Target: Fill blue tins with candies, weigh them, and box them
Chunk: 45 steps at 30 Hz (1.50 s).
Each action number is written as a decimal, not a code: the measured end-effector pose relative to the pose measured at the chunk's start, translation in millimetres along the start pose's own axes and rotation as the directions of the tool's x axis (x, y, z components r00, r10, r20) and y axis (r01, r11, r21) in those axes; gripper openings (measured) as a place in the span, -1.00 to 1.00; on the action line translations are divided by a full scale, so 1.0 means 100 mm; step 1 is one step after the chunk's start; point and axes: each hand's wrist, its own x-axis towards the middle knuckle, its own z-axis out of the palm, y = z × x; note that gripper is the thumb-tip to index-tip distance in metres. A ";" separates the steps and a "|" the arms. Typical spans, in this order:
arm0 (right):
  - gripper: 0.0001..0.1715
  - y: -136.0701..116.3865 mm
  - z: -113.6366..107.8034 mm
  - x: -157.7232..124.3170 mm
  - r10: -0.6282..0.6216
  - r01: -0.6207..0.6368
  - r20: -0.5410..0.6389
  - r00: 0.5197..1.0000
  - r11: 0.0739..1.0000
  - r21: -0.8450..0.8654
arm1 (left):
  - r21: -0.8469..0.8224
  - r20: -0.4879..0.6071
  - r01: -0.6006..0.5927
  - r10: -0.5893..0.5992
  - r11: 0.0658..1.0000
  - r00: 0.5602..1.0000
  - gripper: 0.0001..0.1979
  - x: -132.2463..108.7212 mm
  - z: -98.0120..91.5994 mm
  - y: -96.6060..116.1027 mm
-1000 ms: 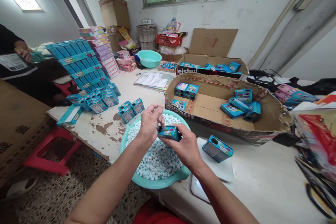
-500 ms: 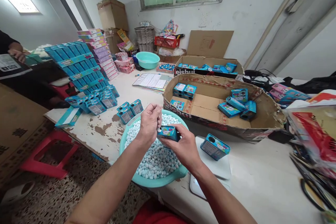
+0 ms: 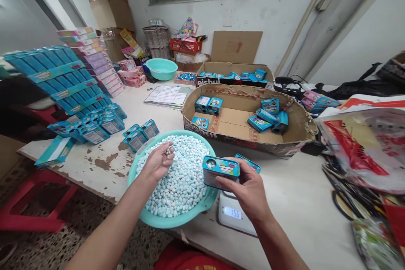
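My right hand (image 3: pixel 249 185) grips a blue candy box (image 3: pixel 221 179) by its right end, fingers and thumb on either side. Pale candies show in the round hole on its top. Close behind it another blue candy box (image 3: pixel 251 163) is partly hidden by my hand. Beneath my right hand is a white digital scale (image 3: pixel 236 215) with a lit display. Over the turquoise basin (image 3: pixel 172 221), my left hand (image 3: pixel 160 162) is turned partly palm up, fingers curled around a few small candies (image 3: pixel 170 148). Pale blue and white candies (image 3: pixel 186 168) fill the basin.
Beyond the basin stands a cut-down cardboard box (image 3: pixel 240 137) with several blue boxes. Stacked display trays (image 3: pixel 63 80) and loose candy boxes (image 3: pixel 96 133) occupy the left. Scissors (image 3: pixel 343 204) and plastic bags (image 3: pixel 357 147) lie right; a red stool (image 3: pixel 34 215) stands below.
My right hand has carried the candy box rightward, away from my left hand, to near the scale. My left hand has moved lower over the candies. The view has shifted right.
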 end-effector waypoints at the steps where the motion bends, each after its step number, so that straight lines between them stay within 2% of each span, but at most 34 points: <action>1: -0.52 0.00 -0.10 -0.05 0.010 -0.010 -0.033 0.999 1.000 0.011 | 0.015 0.022 -0.019 0.019 1.000 1.000 -0.89 0.01 -0.03 -0.02; 4: -0.51 0.01 -0.46 -0.23 0.005 -0.009 -0.196 0.981 1.000 -0.020 | 0.124 0.038 -0.061 0.057 0.990 0.998 -0.88 0.02 -0.08 -0.01; 6: -0.50 0.05 -0.74 -0.37 -0.026 -0.004 -0.346 0.938 0.996 -0.088 | 0.225 0.063 -0.070 0.058 0.972 0.996 -0.88 0.03 -0.10 0.02; 8: -0.47 0.15 -1.01 -0.49 -0.050 -0.032 -0.502 0.864 0.988 -0.153 | 0.294 0.095 -0.064 0.038 0.954 0.995 -0.88 0.06 -0.12 0.03; 11: -0.41 0.36 -1.31 -0.64 -0.064 -0.108 -0.685 0.725 0.973 -0.205 | 0.353 0.127 -0.044 -0.001 0.935 0.992 -0.90 0.12 -0.08 0.01; 14: -0.36 0.60 -1.46 -0.73 -0.033 -0.151 -0.771 0.636 0.975 -0.166 | 0.446 0.178 -0.027 -0.059 0.895 0.982 -0.88 0.14 0.03 -0.03; 17: -0.34 0.81 -1.52 -0.79 -0.001 -0.154 -0.795 0.607 0.981 -0.119 | 0.540 0.239 -0.019 -0.131 0.842 0.962 -0.87 0.13 0.20 -0.07; 21: -0.34 0.97 -1.53 -0.81 0.031 -0.180 -0.816 0.578 0.980 -0.090 | 0.616 0.281 -0.051 -0.159 0.786 0.946 -0.81 0.12 0.44 -0.14; 24: -0.35 1.03 -1.53 -0.80 0.048 -0.186 -0.820 0.570 0.980 -0.072 | 0.633 0.328 -0.059 -0.198 0.772 0.924 -0.71 0.13 0.59 -0.24; 28: -0.31 1.13 -1.55 -0.82 0.069 -0.199 -0.819 0.569 0.978 -0.056 | 0.611 0.352 -0.045 -0.221 0.790 0.910 -0.74 0.12 0.74 -0.37; 32: -0.26 1.16 -1.56 -0.90 0.021 -0.235 -0.764 0.645 0.957 -0.172 | 0.590 0.337 -0.078 -0.157 0.803 0.928 -0.75 0.06 0.74 -0.37; 34: -0.21 1.11 -1.57 -0.95 -0.112 -0.212 -0.730 0.674 0.918 -0.336 | 0.575 0.334 -0.108 -0.113 0.811 0.936 -0.74 0.03 0.66 -0.32; 35: -0.20 1.06 -1.57 -0.97 -0.212 -0.184 -0.709 0.673 0.880 -0.438 | 0.569 0.327 -0.118 -0.092 0.813 0.941 -0.73 0.01 0.59 -0.29; 38: -0.22 0.90 -1.53 -1.00 -0.553 -0.072 -0.579 0.600 0.683 -0.727 | 0.549 0.283 -0.135 -0.031 0.825 0.959 -0.70 -0.05 0.36 -0.20; 40: -0.32 0.79 -1.43 -0.97 -0.703 0.011 -0.450 0.551 0.545 -0.838 | 0.512 0.246 -0.142 0.014 0.847 0.969 -0.70 -0.09 0.22 -0.16; 41: -0.38 0.74 -1.35 -0.94 -0.738 0.061 -0.396 0.547 0.507 -0.860 | 0.486 0.228 -0.148 0.039 0.861 0.973 -0.71 -0.11 0.16 -0.16; 42: -0.43 0.71 -1.26 -0.89 -0.739 0.114 -0.362 0.568 0.507 -0.855 | 0.462 0.210 -0.153 0.060 0.874 0.976 -0.71 -0.13 0.12 -0.16; 45: -0.49 0.68 -0.96 -0.66 -0.587 0.212 -0.337 0.736 0.673 -0.709 | 0.412 0.163 -0.143 0.082 0.900 0.983 -0.71 -0.17 0.07 -0.21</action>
